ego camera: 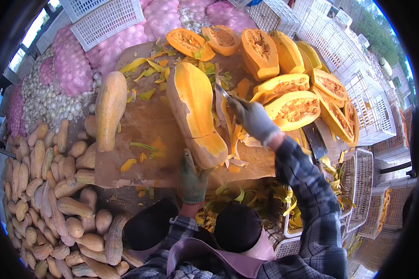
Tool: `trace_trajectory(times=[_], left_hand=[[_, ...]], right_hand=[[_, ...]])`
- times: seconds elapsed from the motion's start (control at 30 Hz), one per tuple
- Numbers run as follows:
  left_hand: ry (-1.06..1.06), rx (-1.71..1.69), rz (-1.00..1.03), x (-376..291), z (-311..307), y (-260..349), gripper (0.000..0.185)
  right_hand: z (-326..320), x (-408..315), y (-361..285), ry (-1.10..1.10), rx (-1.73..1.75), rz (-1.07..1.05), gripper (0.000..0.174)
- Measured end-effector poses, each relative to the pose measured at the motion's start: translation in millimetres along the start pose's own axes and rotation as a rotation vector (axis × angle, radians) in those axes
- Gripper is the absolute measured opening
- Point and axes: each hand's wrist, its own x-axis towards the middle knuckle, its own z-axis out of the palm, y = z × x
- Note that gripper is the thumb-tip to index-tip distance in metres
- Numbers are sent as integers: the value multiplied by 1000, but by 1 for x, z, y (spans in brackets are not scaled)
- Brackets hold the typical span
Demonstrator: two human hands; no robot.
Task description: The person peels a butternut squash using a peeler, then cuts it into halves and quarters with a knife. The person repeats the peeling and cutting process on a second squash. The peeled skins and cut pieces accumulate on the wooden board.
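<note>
A long, partly peeled squash (195, 115) lies on the wooden board (146, 129), its upper face bare orange-yellow and its sides still tan. My left hand (193, 178), in a greenish work glove, touches its near end. In a pale glove, my right hand (253, 117) grips a tool, seemingly a peeler (222, 91), just right of the squash; its full shape is hard to tell. Long peel strips hang beside the squash under that hand. An unpeeled squash (111, 111) rests at the board's left edge. Halved squashes with seedy hollows (293, 110) crowd the right and far sides.
A broad-bladed knife (315, 141) lies near the board's right edge. Unpeeled squashes (70, 205) are heaped at the left. Mesh sacks (71, 62) and loose onion-like bulbs lie behind. White plastic crates (370, 104) stand at the right; peels fill a crate (295, 218) below the board.
</note>
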Motion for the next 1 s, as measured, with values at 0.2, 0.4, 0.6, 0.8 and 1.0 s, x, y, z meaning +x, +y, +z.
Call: trace_trajectory(times=[0.2,0.4,0.6,0.8,1.0], left_hand=[[-72,-10,8,-1,-1,-3,82],[-98,12,-10,-4,2,-5,88],[-116,-50,-4,6,-2,-1,87],[-94,-83,28,10,-2,-8,93],[-114,-64,-9,7,7,-13,96]], right_hand=[[35,83,-27,-5,-257,-39,33],[14,-166,23,-187,-227,-40,50],[23,-88,-21,59,-224,-185,45],[46,-71,-52,-74,-408,-181,35],[28,-239,34,-16,-501,-19,54]])
